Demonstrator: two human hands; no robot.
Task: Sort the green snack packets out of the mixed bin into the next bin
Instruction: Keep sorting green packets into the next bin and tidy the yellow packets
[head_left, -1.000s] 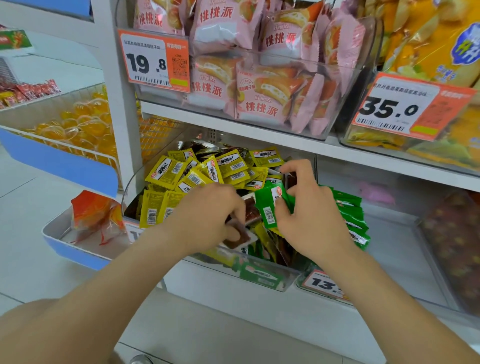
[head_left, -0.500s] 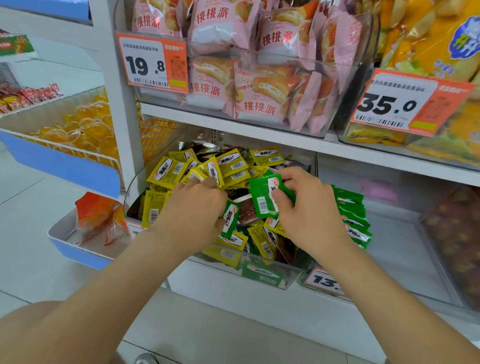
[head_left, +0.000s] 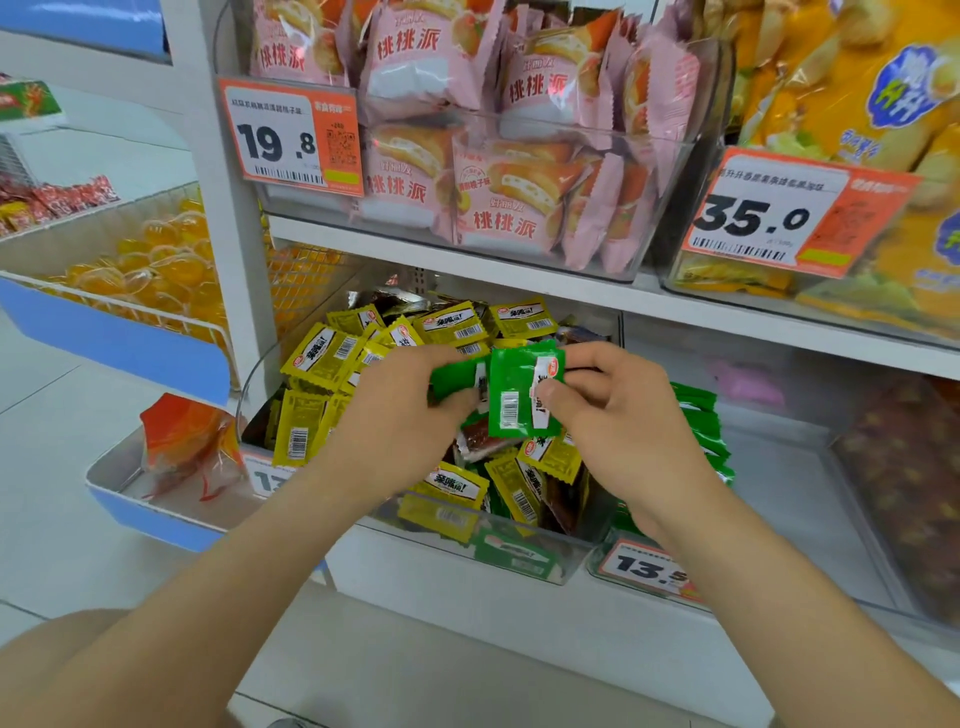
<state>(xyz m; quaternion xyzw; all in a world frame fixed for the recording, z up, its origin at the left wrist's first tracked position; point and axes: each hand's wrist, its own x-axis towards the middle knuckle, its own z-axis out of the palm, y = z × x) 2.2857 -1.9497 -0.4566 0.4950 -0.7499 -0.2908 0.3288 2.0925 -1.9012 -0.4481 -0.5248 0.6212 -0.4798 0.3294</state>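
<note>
Head view shows both your forearms reaching up from below over the mixed bin (head_left: 569, 558), with your hands meeting above its middle. Your right hand (head_left: 623, 431) pinches a green packet (head_left: 514, 400) between thumb and curled fingers, upright, with its barcode facing you. Your left hand (head_left: 400, 410), knuckles up, grips a second green packet (head_left: 453, 378) just beside it, and the two overlap. Your left fingers hide most of that second packet. More green packets (head_left: 701, 415) sit stacked in the next bin (head_left: 789, 483) to the right, partly covered by your right wrist. Both bins are clear rigid plastic. The packets are flat, glossy pouches with serrated ends, and yellow packets (head_left: 322, 358) are heaped at the left.
</note>
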